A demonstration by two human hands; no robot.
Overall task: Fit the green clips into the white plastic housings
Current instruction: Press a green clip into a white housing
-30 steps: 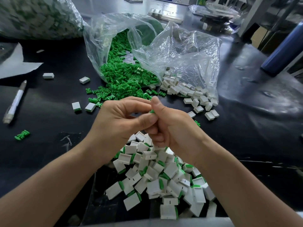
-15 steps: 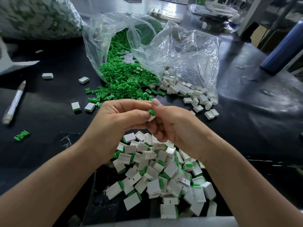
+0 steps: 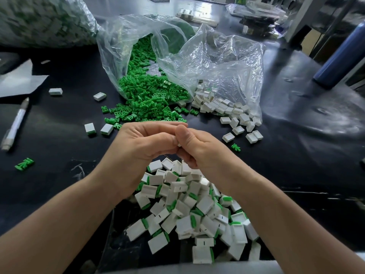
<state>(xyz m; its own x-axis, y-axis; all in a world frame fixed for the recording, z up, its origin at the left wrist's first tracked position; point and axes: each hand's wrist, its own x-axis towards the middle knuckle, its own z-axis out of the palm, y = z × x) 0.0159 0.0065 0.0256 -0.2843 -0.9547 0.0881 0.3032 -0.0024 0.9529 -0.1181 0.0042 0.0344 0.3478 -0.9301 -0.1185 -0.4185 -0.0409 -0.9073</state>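
White housing point(image 3: 179, 144), barely showing, sits pinched between the curled left hand point(image 3: 138, 149) and right hand point(image 3: 199, 153), pressed together above the pile of fitted housings point(image 3: 189, 210) on the desk point(image 3: 59, 184).

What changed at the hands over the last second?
The left hand and right hand pressed closer over the white housing pinched between them. The green clip end that showed half a second ago is now out of sight, and only a white sliver peeks out under the thumbs. Neither hand let go. The finished pile, loose green clips and pen stayed put.
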